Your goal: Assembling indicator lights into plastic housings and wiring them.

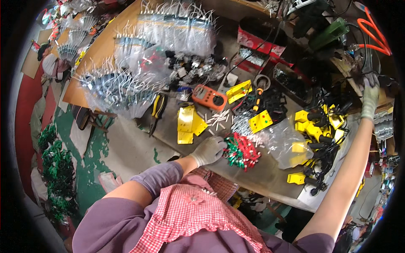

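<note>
A dark tabletop [270, 183] is spreading out in front of the person. Near its front edge, a small pile of red and green bits [245, 148] is lying just to the right of the left hand [209, 152], whose fingers are reaching its left side. That hand is sitting much nearer the pile than the right hand [371, 95], which is resting far off to the right, up by a black looped thing [368, 65]. The right fingers are touching it, but I cannot tell if they are gripping it. The left fingers are bending inward, and their tips are hiding, so I cannot tell if they are holding a bit. A clear bag [278, 145] is lying beside the pile, on its right. The pile is looking nearly round, so no long way is showing. Its thin little bits are pointing many ways, with green mostly sitting on the left and bright red on the right.
</note>
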Motion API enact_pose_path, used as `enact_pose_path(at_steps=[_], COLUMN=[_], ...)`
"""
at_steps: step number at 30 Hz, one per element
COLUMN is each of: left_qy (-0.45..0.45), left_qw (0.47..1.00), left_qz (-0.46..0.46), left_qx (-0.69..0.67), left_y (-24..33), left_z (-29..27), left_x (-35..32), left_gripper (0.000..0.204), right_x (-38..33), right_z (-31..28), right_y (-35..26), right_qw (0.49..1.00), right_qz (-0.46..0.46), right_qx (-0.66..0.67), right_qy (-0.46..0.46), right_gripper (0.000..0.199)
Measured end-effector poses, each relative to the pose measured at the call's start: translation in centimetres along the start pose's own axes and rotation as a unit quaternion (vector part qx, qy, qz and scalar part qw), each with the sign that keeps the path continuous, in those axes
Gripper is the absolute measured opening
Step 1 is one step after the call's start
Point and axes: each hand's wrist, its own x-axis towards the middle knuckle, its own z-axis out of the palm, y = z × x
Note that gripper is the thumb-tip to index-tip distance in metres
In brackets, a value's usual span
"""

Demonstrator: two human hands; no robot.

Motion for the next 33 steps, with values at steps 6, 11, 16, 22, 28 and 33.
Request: enact_pose_path(at_steps=[6,11,16,22,28,33], left_qy=[0.083,0.172,0.149,0.193,0.125,0.100], left_qw=[0.995,0.876,0.891,0.910,0.897,0.903], left_qz=[-0.018,-0.414,-0.418,-0.360,-0.370,-0.329], left_qx=[0.050,0.178,0.098,0.069,-0.208,-0.258], left_y=[-0.5,-3.7,-7.7,-7.6,-5.0,0.4], left_z=[-4.0,-8.8,-8.9,-9.7,-11.2,-11.7], left_x=[-4.0,-3.6,-3.0,-4.2,-7.0,-8.1], left_gripper=[0.024,0.071,0.080,0.047,0.031,0.033], right_x=[-25.1,-43.4,-51.6,-56.0,-55.1,-54.0], right_z=[-2.5,-2.0,0.4,2.9,4.8,4.0], right_y=[-15.1,-18.0,-21.5,-22.3,-22.2,-21.9], right_qw=[0.983,0.945,0.940,0.968,0.968,0.969], right_qz=[-0.036,0.075,0.117,0.063,0.035,0.032], right_qx=[0.176,0.258,0.270,0.033,-0.085,-0.059], right_qy=[-0.047,-0.187,-0.171,-0.242,-0.236,-0.238], right_gripper=[0.054,0.034,0.026,0.023,0.022,0.016])
